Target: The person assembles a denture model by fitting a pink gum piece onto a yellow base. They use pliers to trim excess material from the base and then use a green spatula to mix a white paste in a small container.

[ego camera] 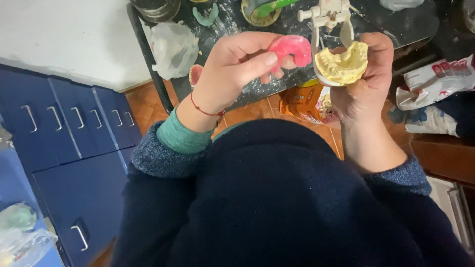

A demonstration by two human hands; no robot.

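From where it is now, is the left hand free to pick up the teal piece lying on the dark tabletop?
Probably not yet. The left hand holds a pink wax piece in its fingers, so it is occupied. The teal piece lies uncovered on the tabletop beyond the hand.

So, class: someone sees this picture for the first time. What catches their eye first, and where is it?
The bright pink wax rim, top centre, pinched in the left hand. Right beside it, the pale yellow dental cast on a white articulator, gripped by the right hand. Below them the dark navy sweater fills the lower frame, with blue cabinets at the left.
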